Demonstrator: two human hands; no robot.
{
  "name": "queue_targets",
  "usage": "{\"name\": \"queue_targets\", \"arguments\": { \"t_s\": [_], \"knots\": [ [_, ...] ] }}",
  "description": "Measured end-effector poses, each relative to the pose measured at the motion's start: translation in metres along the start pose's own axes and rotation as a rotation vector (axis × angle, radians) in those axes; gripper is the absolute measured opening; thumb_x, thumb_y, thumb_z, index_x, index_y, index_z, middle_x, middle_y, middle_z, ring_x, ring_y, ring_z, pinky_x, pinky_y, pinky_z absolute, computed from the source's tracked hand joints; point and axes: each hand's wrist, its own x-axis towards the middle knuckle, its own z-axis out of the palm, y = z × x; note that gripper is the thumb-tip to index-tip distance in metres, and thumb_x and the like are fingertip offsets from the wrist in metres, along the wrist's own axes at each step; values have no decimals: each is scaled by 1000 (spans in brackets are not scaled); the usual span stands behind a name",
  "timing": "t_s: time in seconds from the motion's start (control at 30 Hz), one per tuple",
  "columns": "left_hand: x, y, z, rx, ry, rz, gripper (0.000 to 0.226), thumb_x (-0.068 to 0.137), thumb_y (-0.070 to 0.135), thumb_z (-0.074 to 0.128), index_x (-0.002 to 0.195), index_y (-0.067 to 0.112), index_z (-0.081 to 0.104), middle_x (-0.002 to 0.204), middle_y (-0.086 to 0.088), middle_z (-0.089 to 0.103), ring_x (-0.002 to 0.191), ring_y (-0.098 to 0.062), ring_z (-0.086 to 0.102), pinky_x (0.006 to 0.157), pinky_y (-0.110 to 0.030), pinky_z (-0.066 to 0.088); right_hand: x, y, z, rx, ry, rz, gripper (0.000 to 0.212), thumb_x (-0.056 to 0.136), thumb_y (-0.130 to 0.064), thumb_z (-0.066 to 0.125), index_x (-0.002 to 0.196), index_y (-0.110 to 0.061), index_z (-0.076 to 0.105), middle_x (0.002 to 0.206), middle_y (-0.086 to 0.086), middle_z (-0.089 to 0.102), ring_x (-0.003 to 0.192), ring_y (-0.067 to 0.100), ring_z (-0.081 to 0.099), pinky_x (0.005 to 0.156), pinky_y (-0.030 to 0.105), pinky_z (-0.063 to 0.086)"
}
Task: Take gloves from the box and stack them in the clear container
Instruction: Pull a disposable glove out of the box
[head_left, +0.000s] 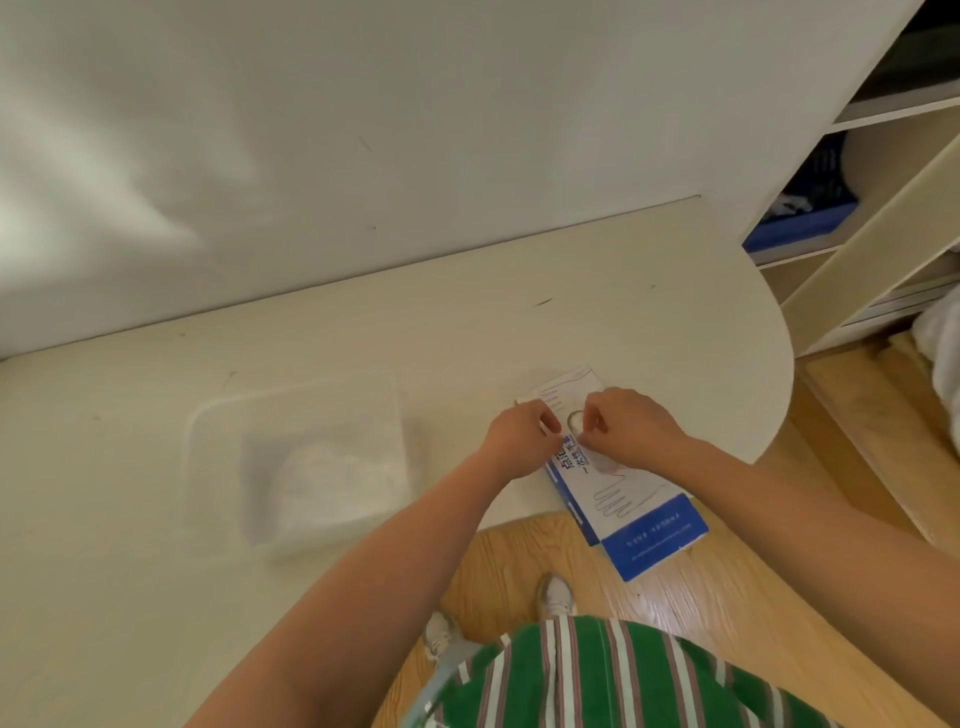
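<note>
A white and blue glove box lies flat on the cream table, its near end jutting over the table's front edge. Both my hands meet at the oval opening in its top. My left hand has its fingers curled at the left of the opening, and my right hand pinches at the right of it. What the fingertips hold is too small to tell. The clear container sits on the table to the left, with a pile of thin clear gloves inside it.
The cream table runs against a white wall and ends in a rounded right edge. Open shelves with a blue item stand at the right. Wooden floor lies below, with my shoes near the table's front edge.
</note>
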Motion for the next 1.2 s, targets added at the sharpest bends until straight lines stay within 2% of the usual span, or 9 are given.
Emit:
{"name": "queue_targets", "arguments": {
  "t_s": [0.13, 0.33, 0.47, 0.6, 0.7, 0.8, 0.9, 1.07, 1.2],
  "knots": [
    [6, 0, 19, 24, 12, -59, 29, 83, 26, 71, 105, 15, 56, 89, -1, 60, 81, -20, 59, 73, -33, 49, -3, 8, 17, 17, 90, -49, 14, 89, -32, 63, 96, -20, 62, 102, 0, 58, 88, 19, 59, 70, 29, 44],
    [8, 10, 22, 232, 105, -123, 35, 81, 33, 73, 109, 19, 57, 101, 2, 63, 93, -19, 59, 72, -28, 43, 2, 13, 25, -80, 152, -174, 17, 92, -27, 57, 93, -17, 71, 97, 1, 60, 84, 23, 61, 67, 32, 47],
    [8, 15, 24, 270, 113, -158, 37, 80, 33, 74, 110, 18, 58, 103, 1, 64, 96, -20, 62, 76, -31, 47, 9, 23, 18, 224, 132, -135, 6, 83, -21, 65, 78, -20, 67, 86, -4, 56, 79, 16, 58, 67, 29, 46],
    [10, 22, 23, 288, 100, -195, 38, 79, 34, 76, 109, 18, 58, 101, 2, 65, 94, -19, 63, 77, -32, 50, 7, 31, 5, 555, 141, -148, 5, 82, -13, 67, 79, -16, 64, 84, -4, 61, 75, 10, 57, 68, 20, 46],
    [9, 24, 24, 299, 100, -214, 38, 79, 32, 76, 108, 18, 57, 101, 2, 64, 94, -19, 62, 76, -31, 49, 4, 39, 7, 618, 154, -153, 6, 82, -15, 68, 80, -16, 62, 83, -4, 63, 74, 8, 57, 68, 23, 46],
    [7, 25, 25, 295, 107, -224, 39, 79, 31, 76, 109, 18, 56, 102, 1, 63, 95, -20, 62, 77, -31, 49, 5, 41, 11, 553, 107, -97, 18, 81, -32, 74, 84, -19, 63, 82, -7, 63, 74, 8, 58, 68, 27, 49],
    [6, 26, 25, 301, 106, -232, 38, 80, 31, 75, 110, 17, 56, 104, 1, 64, 95, -20, 62, 77, -31, 48, 7, 38, 4, 472, 112, -160, 13, 83, -28, 73, 76, -19, 66, 75, -10, 63, 71, 5, 58, 69, 24, 47],
    [6, 29, 24, 310, 98, -237, 37, 80, 32, 75, 108, 17, 57, 102, 1, 65, 93, -19, 62, 73, -30, 48, 1, 32, -14, 748, 200, -212, 16, 86, -21, 71, 75, -15, 63, 72, -3, 63, 63, 3, 54, 60, 13, 46],
    [7, 29, 26, 309, 91, -241, 34, 79, 31, 76, 103, 17, 56, 95, 2, 63, 88, -19, 61, 72, -30, 48, -3, 37, -17, 926, 141, -190, 14, 93, -20, 62, 83, -11, 59, 79, 5, 64, 72, 10, 58, 70, 21, 49]
  ]
}}
